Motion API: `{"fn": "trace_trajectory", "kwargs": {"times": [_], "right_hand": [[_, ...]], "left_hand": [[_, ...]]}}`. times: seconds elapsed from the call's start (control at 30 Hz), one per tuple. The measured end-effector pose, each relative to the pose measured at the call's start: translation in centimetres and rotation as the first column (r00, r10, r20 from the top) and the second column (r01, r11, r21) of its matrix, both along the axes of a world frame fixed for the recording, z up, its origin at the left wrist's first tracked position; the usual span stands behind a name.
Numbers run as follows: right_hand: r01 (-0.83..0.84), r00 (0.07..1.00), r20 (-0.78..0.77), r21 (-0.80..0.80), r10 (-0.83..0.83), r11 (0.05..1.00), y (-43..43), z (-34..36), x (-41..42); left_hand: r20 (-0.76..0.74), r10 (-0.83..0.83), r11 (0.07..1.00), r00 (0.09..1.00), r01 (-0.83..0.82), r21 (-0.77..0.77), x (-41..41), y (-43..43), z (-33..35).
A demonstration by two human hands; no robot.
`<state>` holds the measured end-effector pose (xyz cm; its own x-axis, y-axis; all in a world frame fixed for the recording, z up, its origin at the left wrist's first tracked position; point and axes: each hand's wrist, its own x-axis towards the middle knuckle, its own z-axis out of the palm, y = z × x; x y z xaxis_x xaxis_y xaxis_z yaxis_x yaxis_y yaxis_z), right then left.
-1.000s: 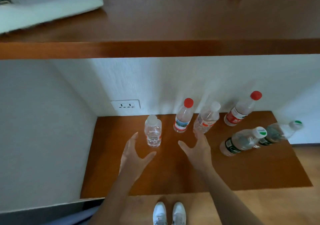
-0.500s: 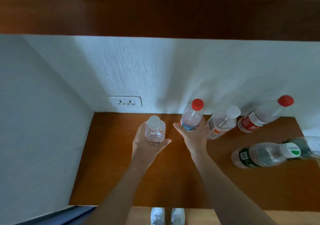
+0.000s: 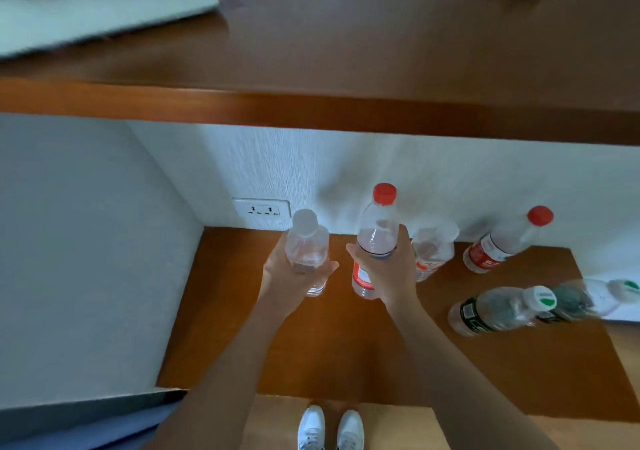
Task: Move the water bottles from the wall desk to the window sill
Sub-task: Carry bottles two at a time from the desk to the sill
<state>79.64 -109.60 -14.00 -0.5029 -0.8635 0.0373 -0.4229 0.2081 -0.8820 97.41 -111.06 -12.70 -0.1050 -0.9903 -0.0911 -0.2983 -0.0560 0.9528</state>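
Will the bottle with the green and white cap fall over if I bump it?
Probably, yes. The green-capped bottle stands tall and narrow on the lower shelf, so a nudge near its cap may topple it. It looks round, so it would likely roll afterwards. It seems full, so fairly heavy.

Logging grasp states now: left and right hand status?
Left hand: closed around the small white-capped bottle.
Right hand: closed around the red-capped bottle.

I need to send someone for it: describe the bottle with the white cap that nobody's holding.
On the lower wooden desk, against the back wall, it stands between the two red-capped bottles. The white-capped bottle is short, with an orange-red label.
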Motion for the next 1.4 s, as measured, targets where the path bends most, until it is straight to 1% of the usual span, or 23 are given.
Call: {"fn": "trace_trajectory", "kwargs": {"times": [0.17, 0.37, 0.53, 0.7, 0.8, 0.87, 1.0, 1.1, 1.2, 1.27, 1.33, 1.4], "right_hand": [[-0.046, 0.999, -0.031, -0.063, 0.044, 0.997, 3.1, 3.8, 0.2], [-0.083, 0.996, 0.01, -0.096, 0.084, 0.992, 5.7, 7.6, 0.0], [-0.113, 0.993, 0.013, -0.134, 0.116, 0.984, 6.7, 9.7, 0.5], [-0.162, 0.985, 0.03, -0.167, 0.169, 0.973, 6.6, 10.4, 2.8], [-0.233, 0.967, 0.061, -0.169, 0.246, 0.958, 6.5, 10.3, 4.6], [-0.303, 0.941, 0.107, -0.154, 0.321, 0.94, 6.5, 10.2, 5.5], [-0.454, 0.86, 0.185, -0.146, 0.475, 0.879, 6.6, 10.4, 7.2], [-0.558, 0.779, 0.222, -0.181, 0.586, 0.81, 7.4, 10.6, 9.1], [-0.674, 0.657, 0.248, -0.23, 0.712, 0.702, 8.9, 11.0, 11.2], [-0.757, 0.551, 0.24, -0.258, 0.799, 0.6, 10.1, 11.0, 12.6], [-0.82, 0.456, 0.221, -0.271, 0.862, 0.504, 11.6, 10.6, 14.4], [-0.87, 0.36, 0.233, -0.266, 0.903, 0.415, 13.6, 10.1, 16.5]], "left_hand": [[-0.044, 0.016, 1.0, 0.999, -0.016, -0.002, 0.0, 1.2, 5.4], [-0.052, 0.054, 0.997, 0.997, -0.057, -0.061, -0.7, 3.2, 9.7], [-0.099, 0.093, 0.993, 0.991, -0.1, -0.065, -0.4, 4.6, 11.1], [-0.125, 0.171, 0.98, 0.977, -0.182, -0.083, 2.1, 6.0, 11.0], [-0.13, 0.202, 0.972, 0.971, -0.215, -0.096, 3.7, 6.8, 11.3], [-0.134, 0.222, 0.963, 0.966, -0.239, -0.122, 4.6, 7.6, 11.5], [-0.135, 0.295, 0.938, 0.946, -0.314, -0.149, 6.4, 10.3, 12.3], [-0.146, 0.379, 0.901, 0.914, -0.401, -0.167, 8.1, 13.1, 12.7], [-0.136, 0.501, 0.836, 0.855, -0.518, -0.181, 9.6, 16.7, 12.8], [-0.156, 0.597, 0.768, 0.787, -0.617, -0.172, 10.2, 19.5, 12.6], [-0.189, 0.697, 0.675, 0.692, -0.722, -0.153, 10.8, 22.7, 12.4], [-0.204, 0.786, 0.57, 0.584, -0.812, -0.128, 11.5, 26.3, 12.1]]}}
